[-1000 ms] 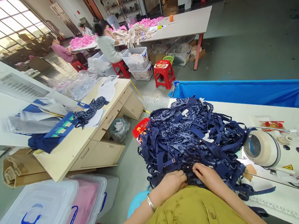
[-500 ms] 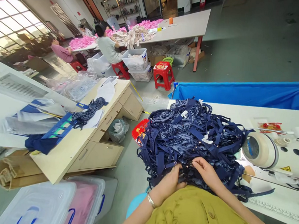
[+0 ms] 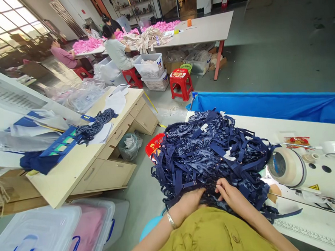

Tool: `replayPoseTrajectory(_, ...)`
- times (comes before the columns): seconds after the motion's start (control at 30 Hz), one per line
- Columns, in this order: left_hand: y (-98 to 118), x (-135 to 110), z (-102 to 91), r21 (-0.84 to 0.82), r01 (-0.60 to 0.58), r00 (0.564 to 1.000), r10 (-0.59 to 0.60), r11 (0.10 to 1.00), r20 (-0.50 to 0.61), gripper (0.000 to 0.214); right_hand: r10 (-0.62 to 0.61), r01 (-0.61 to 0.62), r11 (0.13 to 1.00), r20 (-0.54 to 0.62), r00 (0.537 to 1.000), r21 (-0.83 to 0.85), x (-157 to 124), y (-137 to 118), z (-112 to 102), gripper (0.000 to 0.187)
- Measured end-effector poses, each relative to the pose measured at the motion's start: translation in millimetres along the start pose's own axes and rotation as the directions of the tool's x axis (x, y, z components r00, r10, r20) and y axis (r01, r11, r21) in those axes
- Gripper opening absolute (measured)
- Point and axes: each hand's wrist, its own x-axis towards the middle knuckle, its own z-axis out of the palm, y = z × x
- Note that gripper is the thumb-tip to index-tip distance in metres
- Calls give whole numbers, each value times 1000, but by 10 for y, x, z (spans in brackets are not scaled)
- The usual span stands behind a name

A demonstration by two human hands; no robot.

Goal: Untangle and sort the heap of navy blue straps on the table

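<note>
A heap of navy lace bras [image 3: 197,154] with straps and white tags covers the left part of the sewing table [image 3: 312,222]. At the near edge of the heap, my left hand [image 3: 190,200] has its fingers curled on a dark lace bra [image 3: 209,191]. My right hand [image 3: 226,188] pinches the same dark lace just to the right, thumb and forefinger together. The lace lies close against my olive top, and part of it is hidden by my hands. A silver bracelet [image 3: 171,220] circles my left wrist.
A white sewing machine [image 3: 315,173] stands on the right, with a blue cloth trough [image 3: 268,106] behind the table. To the left are a desk [image 3: 101,156] with papers and lidded plastic bins [image 3: 35,236]. Several people sit at a far table [image 3: 207,26]; a red stool [image 3: 181,83] stands nearer.
My left hand's fingers have shifted slightly to the right along the dark lace. My right hand keeps its pinch. The whole view has moved a little.
</note>
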Motion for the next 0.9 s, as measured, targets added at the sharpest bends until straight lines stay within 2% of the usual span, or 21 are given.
replayPoseTrajectory(0.1, 20, 1, -22, 42, 40, 998, -42, 998, 36, 30, -45, 40, 987, -25, 999, -159, 1, 49, -5, 19)
replayPoseTrajectory(0.2, 59, -11, -47, 83, 29, 998, -34, 996, 51, 22, -69, 46, 965, -82, 994, -260, 35, 16, 44, 18)
replayPoseTrajectory(0.37, 67, -22, -39, 137, 12, 999, -19, 991, 50, 20, -132, 113, 980, -115, 985, -162, 138, -117, 126, 22)
replayPoseTrajectory(0.5, 37, -20, -1, 168, 0, 1000, -2, 986, 11, 17, -103, 97, 995, -257, 961, -37, 188, -89, 27, 40)
replayPoseTrajectory(0.57, 30, -21, 13, 185, -11, 999, 17, 983, -30, 17, -114, 114, 993, -298, 948, -18, 189, -51, -25, 40)
replayPoseTrajectory(0.63, 28, -17, 18, 194, -22, 998, 34, 981, -56, 19, -158, 130, 985, -282, 946, -116, 175, -24, -34, 34)
replayPoseTrajectory(0.73, 36, 2, 10, 200, -8, 998, 18, 980, -52, 21, -172, 90, 940, -228, 958, -328, 129, -8, 15, 32)
replayPoseTrajectory(0.9, 104, 19, -21, 209, 17, 1000, -13, 978, -19, 25, -178, 97, 904, -161, 971, -417, -18, 10, -27, 30)
